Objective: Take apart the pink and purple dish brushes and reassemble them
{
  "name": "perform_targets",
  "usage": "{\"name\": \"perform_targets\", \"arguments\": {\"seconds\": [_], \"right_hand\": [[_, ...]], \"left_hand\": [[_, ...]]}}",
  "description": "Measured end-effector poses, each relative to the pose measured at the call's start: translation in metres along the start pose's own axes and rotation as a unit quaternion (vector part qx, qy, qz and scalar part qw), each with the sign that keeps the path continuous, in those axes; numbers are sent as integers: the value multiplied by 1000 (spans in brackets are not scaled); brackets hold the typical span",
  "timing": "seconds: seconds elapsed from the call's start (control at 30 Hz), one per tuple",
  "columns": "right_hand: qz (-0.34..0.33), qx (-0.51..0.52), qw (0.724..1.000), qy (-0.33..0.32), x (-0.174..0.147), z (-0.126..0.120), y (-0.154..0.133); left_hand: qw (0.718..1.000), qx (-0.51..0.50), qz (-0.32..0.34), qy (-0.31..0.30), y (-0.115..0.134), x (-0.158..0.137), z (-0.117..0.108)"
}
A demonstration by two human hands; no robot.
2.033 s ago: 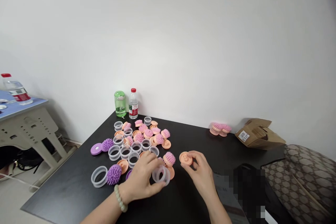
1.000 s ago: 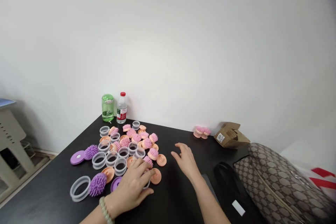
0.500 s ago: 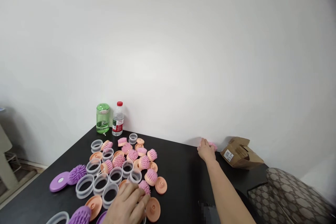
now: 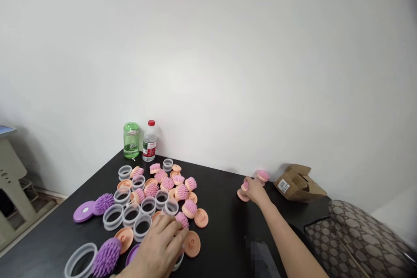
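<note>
My left hand [image 4: 161, 243] lies palm down at the front of the parts, fingers bent and close together. What is under its fingers is hidden; a translucent ring [image 4: 178, 263] peeks out below it. A pink bristle head [image 4: 182, 220] and an orange disc [image 4: 192, 243] lie by its fingertips. Farther right, my right hand [image 4: 254, 191] is closed around a scalp massage brush with pink bristles [image 4: 245, 185]; an orange disc base [image 4: 243, 196] shows beneath its fingers. Just behind that hand, against the wall, sits another pink-bristled brush [image 4: 263, 176].
Several translucent rings [image 4: 113, 227], orange discs and pink bristle heads cover the table's left part, with purple brush pieces [image 4: 107, 255]. A green container [image 4: 131, 150] and a water bottle [image 4: 149, 153] stand against the wall. At right are an opened cardboard box [image 4: 298, 186] and a patterned bag [image 4: 355, 230].
My right hand has moved slightly left and nearer, away from the brush by the wall, which shows more fully now. An orange disc appears under it. My left hand stays over the parts.
</note>
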State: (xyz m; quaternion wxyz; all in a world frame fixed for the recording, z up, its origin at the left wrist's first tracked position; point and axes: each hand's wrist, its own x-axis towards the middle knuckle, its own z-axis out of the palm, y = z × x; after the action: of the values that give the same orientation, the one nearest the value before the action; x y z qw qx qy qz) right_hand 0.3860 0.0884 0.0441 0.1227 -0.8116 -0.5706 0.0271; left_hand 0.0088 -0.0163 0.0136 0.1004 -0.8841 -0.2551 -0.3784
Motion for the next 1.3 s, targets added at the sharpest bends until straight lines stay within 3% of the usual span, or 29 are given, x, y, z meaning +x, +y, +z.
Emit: {"name": "perform_targets", "arguments": {"seconds": [0.2, 0.23, 0.3, 0.37, 0.47, 0.6, 0.67, 0.83, 1.0, 1.17, 1.3], "right_hand": [[-114, 200, 973, -36, -97, -9, -55], [-134, 239, 961, -51, -115, -7, -66], [-172, 368, 911, -68, -149, 2, -89], [-184, 415, 888, -76, -173, 13, -110], [-164, 472, 864, -57, -192, 30, -131], [-163, 615, 768, -79, -195, 48, -135], [-154, 650, 736, -112, -196, 54, -130], [-153, 632, 737, -181, -199, 57, -121], [-169, 607, 764, -139, -201, 51, -120], [-247, 581, 769, -101, -201, 51, -112], [-216, 589, 771, -112, -200, 57, -110]], "left_hand": [[996, -78, -49, -15, 5, -5, -6], [995, -89, -52, -10, 5, -6, -5], [992, -110, -58, 2, 6, -7, -5], [989, -135, -68, 12, 7, -7, -4], [983, -155, -92, 19, 9, -7, -4], [982, -137, -127, 27, 10, -6, -4], [984, -134, -116, 33, 10, -5, -3], [990, -128, -48, 35, 12, -2, -3], [989, -140, -44, 24, 12, -2, -3], [986, -150, -67, 29, 10, -2, -4], [989, -134, -52, 33, 10, 0, -8]]}}
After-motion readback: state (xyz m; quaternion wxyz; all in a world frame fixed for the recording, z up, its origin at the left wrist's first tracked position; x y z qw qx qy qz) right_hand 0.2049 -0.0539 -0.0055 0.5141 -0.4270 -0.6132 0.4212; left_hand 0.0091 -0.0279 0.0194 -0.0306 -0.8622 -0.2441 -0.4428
